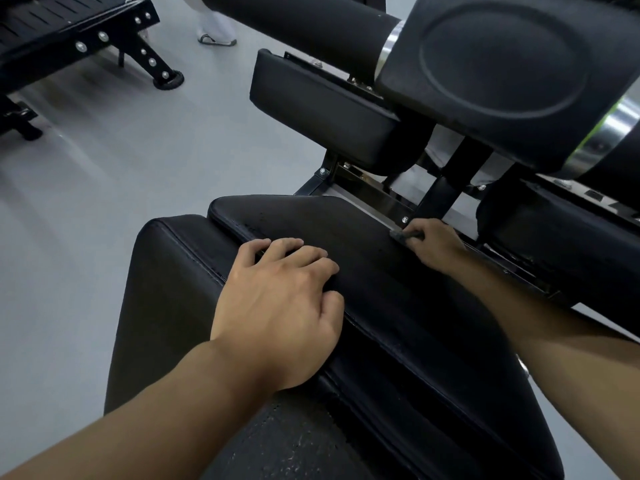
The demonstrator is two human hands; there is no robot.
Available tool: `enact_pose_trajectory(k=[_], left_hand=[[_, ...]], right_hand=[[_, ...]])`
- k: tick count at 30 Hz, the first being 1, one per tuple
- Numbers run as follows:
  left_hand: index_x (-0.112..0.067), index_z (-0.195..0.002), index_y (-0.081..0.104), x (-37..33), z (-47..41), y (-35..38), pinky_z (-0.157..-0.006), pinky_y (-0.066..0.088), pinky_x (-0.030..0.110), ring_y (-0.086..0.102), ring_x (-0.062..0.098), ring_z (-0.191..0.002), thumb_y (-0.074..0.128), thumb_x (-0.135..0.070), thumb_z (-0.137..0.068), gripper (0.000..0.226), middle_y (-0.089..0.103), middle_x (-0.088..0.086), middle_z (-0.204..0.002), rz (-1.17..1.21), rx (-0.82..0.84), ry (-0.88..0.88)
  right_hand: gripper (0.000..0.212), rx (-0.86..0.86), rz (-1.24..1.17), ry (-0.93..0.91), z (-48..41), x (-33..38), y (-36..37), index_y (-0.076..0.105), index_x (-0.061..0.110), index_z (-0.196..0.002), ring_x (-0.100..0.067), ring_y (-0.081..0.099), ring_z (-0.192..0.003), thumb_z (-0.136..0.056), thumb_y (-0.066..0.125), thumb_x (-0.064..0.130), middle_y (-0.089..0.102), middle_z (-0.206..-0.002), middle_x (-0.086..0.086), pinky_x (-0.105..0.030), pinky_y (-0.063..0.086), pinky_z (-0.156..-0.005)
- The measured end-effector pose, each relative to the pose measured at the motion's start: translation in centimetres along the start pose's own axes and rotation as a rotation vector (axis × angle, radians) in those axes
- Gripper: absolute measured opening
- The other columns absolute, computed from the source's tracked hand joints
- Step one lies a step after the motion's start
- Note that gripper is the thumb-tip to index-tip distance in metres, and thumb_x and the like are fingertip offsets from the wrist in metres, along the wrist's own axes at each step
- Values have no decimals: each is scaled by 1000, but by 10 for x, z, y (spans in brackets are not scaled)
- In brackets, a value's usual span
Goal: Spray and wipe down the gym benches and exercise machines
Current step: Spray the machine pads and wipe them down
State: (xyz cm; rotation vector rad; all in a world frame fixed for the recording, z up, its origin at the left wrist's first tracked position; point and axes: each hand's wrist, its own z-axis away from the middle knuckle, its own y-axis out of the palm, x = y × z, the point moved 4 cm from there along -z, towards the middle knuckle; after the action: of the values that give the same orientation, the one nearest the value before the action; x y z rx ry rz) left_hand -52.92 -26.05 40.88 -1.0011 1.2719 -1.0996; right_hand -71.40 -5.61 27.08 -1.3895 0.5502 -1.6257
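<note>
A black padded seat (398,306) of an exercise machine fills the lower middle of the head view. My left hand (280,299) rests on the seat's near left edge, its fingers bent over the pad and holding nothing. At the seat's far right edge my right hand (429,242) grips a small dark grey cloth (401,234), pressed against the pad beside the metal frame. Only a corner of the cloth shows past my fingers. No spray bottle is in view.
Black knee pads (322,109) and a large roller pad (491,67) of the machine stand beyond the seat, with chrome collars. Another black machine frame (79,39) stands at the upper left on the grey floor (104,188). A person's foot (216,36) shows at the top.
</note>
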Motion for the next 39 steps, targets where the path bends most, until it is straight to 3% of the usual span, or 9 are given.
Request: enact_pose_trajectory(k=[3, 7, 10, 13, 16, 21, 27, 32, 39], left_hand=[[-31, -111, 73, 0, 1, -1, -111, 27, 40, 52, 15, -130, 26, -40, -88, 53, 68, -16, -123, 14, -15, -2], [-30, -108, 74, 1, 1, 0, -109, 25, 36, 55, 15, -126, 27, -39, -88, 52, 70, -15, -119, 20, -40, 0], [-31, -110, 74, 1, 1, 0, -109, 26, 36, 54, 13, -127, 26, -40, -88, 54, 69, -16, -121, 24, -42, 2], [-32, -112, 74, 1, 1, 0, -110, 24, 36, 53, 13, -128, 25, -40, -88, 55, 68, -16, -123, 24, -33, 2], [-32, -111, 74, 1, 1, 0, -110, 24, 35, 53, 13, -128, 25, -40, -88, 54, 68, -17, -122, 26, -40, -3], [-34, -117, 71, 0, 1, 0, -110, 18, 31, 48, 9, -131, 20, -42, -88, 59, 65, -19, -127, 5, -34, -3], [-34, -117, 71, -1, 1, -2, -110, 18, 31, 48, 9, -132, 19, -43, -88, 61, 65, -18, -129, -2, -27, -12], [-36, -120, 69, -2, 1, -1, -112, 19, 31, 45, 7, -133, 16, -44, -88, 63, 62, -21, -132, -16, -28, -19], [-36, -122, 68, -2, 1, -2, -111, 16, 29, 43, 5, -134, 13, -44, -86, 66, 61, -21, -134, -23, -21, -19]], right_hand=[[16, 58, 62, -53, 23, -13, -7, 67, 0, -109, -6, 51, -71, -97, 56, 3, 61, -100, -15, -3, 36, -56], [16, 31, 73, -26, 7, -16, -5, 68, 4, -108, -11, 49, -75, -96, 57, 6, 63, -104, -14, -7, 36, -53], [20, 19, 37, 39, -15, -13, 3, 68, 6, -113, -16, 53, -89, -98, 57, 11, 67, -114, -15, -15, 38, -61], [23, 66, 29, 11, 16, -21, -5, 64, 3, -120, -23, 55, -94, -98, 55, 6, 59, -119, -16, -5, 35, -58], [19, 63, 26, -4, 53, -40, -15, 66, 17, -114, -24, 61, -99, -96, 62, 15, 65, -115, -8, -24, 44, -80], [18, 48, 17, 2, 15, -13, -3, 64, 5, -111, -21, 54, -81, -99, 56, 17, 63, -107, -15, -7, 34, -54], [14, 57, -15, -111, 76, -27, -22, 70, 12, -105, -22, 62, -96, -92, 65, 7, 66, -104, -6, -36, 48, -84], [14, 43, 31, -32, 41, -6, -9, 66, 15, -107, -18, 53, -79, -98, 56, 12, 60, -101, -7, -27, 33, -62], [14, 74, -3, -149, 82, -18, -24, 70, 15, -103, -18, 59, -92, -92, 65, 9, 64, -100, -2, -26, 36, -73]])
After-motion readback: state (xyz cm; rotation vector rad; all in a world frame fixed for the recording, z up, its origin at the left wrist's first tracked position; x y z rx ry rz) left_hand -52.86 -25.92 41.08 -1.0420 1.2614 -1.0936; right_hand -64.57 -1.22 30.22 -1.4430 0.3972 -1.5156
